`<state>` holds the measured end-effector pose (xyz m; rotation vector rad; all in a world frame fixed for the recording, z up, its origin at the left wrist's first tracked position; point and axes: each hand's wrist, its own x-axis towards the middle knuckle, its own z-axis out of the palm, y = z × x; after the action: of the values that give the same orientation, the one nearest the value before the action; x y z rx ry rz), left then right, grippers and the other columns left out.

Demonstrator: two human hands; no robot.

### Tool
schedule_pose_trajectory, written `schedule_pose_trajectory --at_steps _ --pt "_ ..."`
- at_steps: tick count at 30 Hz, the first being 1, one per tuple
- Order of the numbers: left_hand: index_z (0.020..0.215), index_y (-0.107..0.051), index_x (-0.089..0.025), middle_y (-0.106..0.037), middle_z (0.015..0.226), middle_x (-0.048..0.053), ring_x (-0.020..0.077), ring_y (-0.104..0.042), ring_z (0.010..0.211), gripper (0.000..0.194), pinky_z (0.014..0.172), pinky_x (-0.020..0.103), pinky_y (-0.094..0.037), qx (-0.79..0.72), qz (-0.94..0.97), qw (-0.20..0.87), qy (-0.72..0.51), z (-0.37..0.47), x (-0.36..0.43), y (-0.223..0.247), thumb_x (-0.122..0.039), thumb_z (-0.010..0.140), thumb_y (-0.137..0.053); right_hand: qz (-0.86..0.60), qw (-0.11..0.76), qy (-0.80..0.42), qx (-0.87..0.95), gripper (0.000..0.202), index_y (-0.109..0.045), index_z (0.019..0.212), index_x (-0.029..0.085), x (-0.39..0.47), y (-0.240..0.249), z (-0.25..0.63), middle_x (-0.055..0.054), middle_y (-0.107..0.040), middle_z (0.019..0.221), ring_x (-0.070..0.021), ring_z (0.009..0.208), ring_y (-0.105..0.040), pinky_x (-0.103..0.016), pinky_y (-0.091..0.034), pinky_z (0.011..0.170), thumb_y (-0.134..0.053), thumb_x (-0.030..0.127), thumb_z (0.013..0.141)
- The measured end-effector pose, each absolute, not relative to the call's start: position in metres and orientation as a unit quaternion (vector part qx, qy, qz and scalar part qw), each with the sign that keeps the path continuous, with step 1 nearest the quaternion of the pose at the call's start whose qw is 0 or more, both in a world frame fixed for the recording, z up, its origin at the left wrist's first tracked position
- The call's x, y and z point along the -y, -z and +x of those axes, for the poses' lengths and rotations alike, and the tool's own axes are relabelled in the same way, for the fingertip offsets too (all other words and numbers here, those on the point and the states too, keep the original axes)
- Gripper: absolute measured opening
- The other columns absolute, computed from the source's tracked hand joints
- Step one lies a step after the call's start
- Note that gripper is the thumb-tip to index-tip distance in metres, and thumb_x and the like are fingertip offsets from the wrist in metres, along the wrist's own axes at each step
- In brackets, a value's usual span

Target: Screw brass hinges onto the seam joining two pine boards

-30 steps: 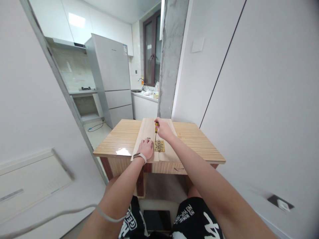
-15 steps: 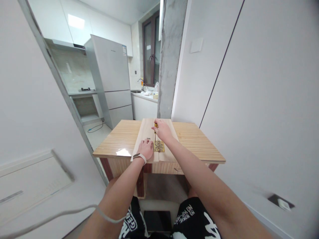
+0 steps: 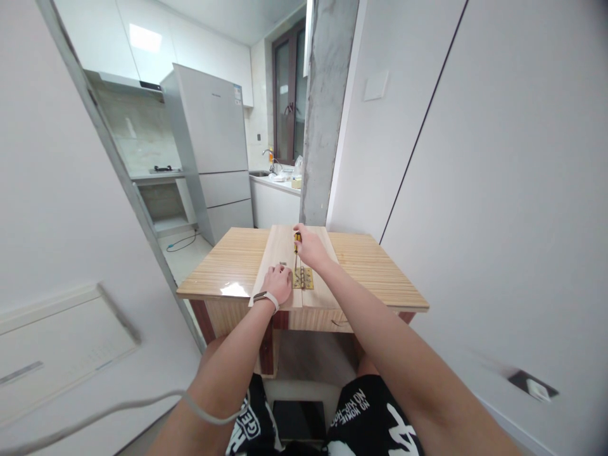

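Observation:
Two pale wooden boards lie side by side on the table, and a brass hinge (image 3: 308, 278) spans the seam between them. My right hand (image 3: 311, 247) is closed around the yellow-and-black handle of a screwdriver (image 3: 296, 246). The screwdriver stands nearly upright, its tip down at the hinge's left leaf. On the left board (image 3: 276, 244), my left hand (image 3: 278, 283) lies with fingers stretched out beside the hinge, holding nothing visible. A few small screws (image 3: 283, 263) lie just beyond its fingertips. The right board (image 3: 319, 297) is partly covered by my right forearm.
The wood-grain table (image 3: 223, 266) reaches out on both sides of the boards. A white wall (image 3: 498, 190) stands close on the right. Behind the table are a grey pillar (image 3: 327, 114) and a fridge (image 3: 213, 126). A pale cable (image 3: 142, 400) crosses near my left arm.
My right hand has shifted slightly on the screwdriver handle, the fingers now higher and more of the handle showing. My left hand stays in place.

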<state>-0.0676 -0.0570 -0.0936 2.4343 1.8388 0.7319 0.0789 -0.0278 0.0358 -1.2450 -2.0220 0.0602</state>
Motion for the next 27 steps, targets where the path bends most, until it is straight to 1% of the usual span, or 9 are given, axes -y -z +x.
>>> schedule_pose_trajectory --at_steps 2,5,8,10,15,22,25,27 --pt "0.121 -0.064 -0.026 -0.058 0.126 0.011 0.0278 -0.049 0.114 0.03 0.1 0.042 -0.041 -0.589 0.775 0.005 -0.231 -0.0676 0.0569 0.0935 -0.024 0.1 -0.042 -0.499 0.371 -0.025 0.783 0.031 -0.057 0.12 0.023 0.0281 -0.0359 0.079 -0.005 -0.071 0.099 -0.02 0.088 -0.064 -0.029 -0.043 0.079 -0.062 0.013 0.091" --pt "0.121 -0.064 -0.026 -0.057 0.127 0.01 0.028 -0.048 0.114 0.03 0.101 0.043 -0.041 -0.593 0.773 0.01 -0.225 -0.0676 0.0567 0.0931 -0.025 0.1 -0.043 -0.503 0.367 -0.002 0.782 0.022 -0.058 0.113 0.024 0.0305 -0.0372 0.0788 -0.004 -0.069 0.096 -0.0198 0.087 -0.062 -0.029 -0.042 0.079 -0.065 0.02 0.092" --pt "0.121 -0.064 -0.025 -0.057 0.127 0.011 0.0284 -0.048 0.114 0.029 0.101 0.043 -0.04 -0.592 0.774 0.009 -0.225 -0.0678 0.0563 0.0932 -0.024 0.099 -0.044 -0.507 0.376 0.033 0.775 0.017 -0.059 0.107 0.024 0.033 -0.0378 0.0786 -0.005 -0.067 0.1 -0.0199 0.091 -0.06 -0.029 -0.042 0.081 -0.068 0.026 0.092" --pt "0.121 -0.064 -0.025 -0.057 0.127 0.011 0.0284 -0.048 0.114 0.029 0.101 0.043 -0.04 -0.59 0.775 0.005 -0.227 -0.068 0.0561 0.0934 -0.024 0.099 -0.044 -0.511 0.38 0.047 0.769 0.016 -0.06 0.106 0.023 0.0338 -0.0373 0.0785 -0.005 -0.066 0.102 -0.0202 0.093 -0.059 -0.029 -0.042 0.082 -0.068 0.027 0.093" --pt "0.122 -0.063 -0.025 -0.057 0.127 0.012 0.0283 -0.048 0.114 0.031 0.1 0.043 -0.041 -0.59 0.776 0.002 -0.225 -0.0682 0.0559 0.0937 -0.024 0.099 -0.043 -0.511 0.379 0.046 0.77 0.017 -0.061 0.108 0.022 0.0335 -0.0368 0.0776 -0.007 -0.066 0.103 -0.0206 0.094 -0.059 -0.03 -0.041 0.083 -0.065 0.019 0.093" --pt "0.123 -0.063 -0.026 -0.057 0.128 0.011 0.0282 -0.048 0.114 0.031 0.1 0.043 -0.041 -0.589 0.776 0.002 -0.226 -0.0692 0.0552 0.0958 -0.024 0.099 -0.043 -0.483 0.367 0.007 0.795 0.026 -0.06 0.109 0.023 0.0304 -0.0395 0.0785 -0.004 -0.07 0.104 -0.0189 0.091 -0.061 -0.029 -0.041 0.08 -0.058 0.006 0.09" --pt "0.122 -0.063 -0.026 -0.057 0.127 0.011 0.0282 -0.048 0.114 0.031 0.099 0.043 -0.041 -0.587 0.775 0.002 -0.233 -0.0698 0.0547 0.0978 -0.024 0.099 -0.043 -0.479 0.367 -0.009 0.797 0.028 -0.06 0.111 0.024 0.0286 -0.039 0.0805 -0.004 -0.071 0.101 -0.0185 0.088 -0.062 -0.028 -0.041 0.077 -0.054 0.005 0.09" --pt "0.122 -0.063 -0.026 -0.057 0.127 0.011 0.0281 -0.048 0.114 0.03 0.099 0.043 -0.041 -0.585 0.776 0.002 -0.236 -0.0701 0.0542 0.0987 -0.024 0.099 -0.043 -0.481 0.368 -0.009 0.796 0.026 -0.06 0.111 0.023 0.0276 -0.0384 0.0814 -0.004 -0.071 0.099 -0.0188 0.086 -0.062 -0.028 -0.041 0.076 -0.056 0.008 0.091"
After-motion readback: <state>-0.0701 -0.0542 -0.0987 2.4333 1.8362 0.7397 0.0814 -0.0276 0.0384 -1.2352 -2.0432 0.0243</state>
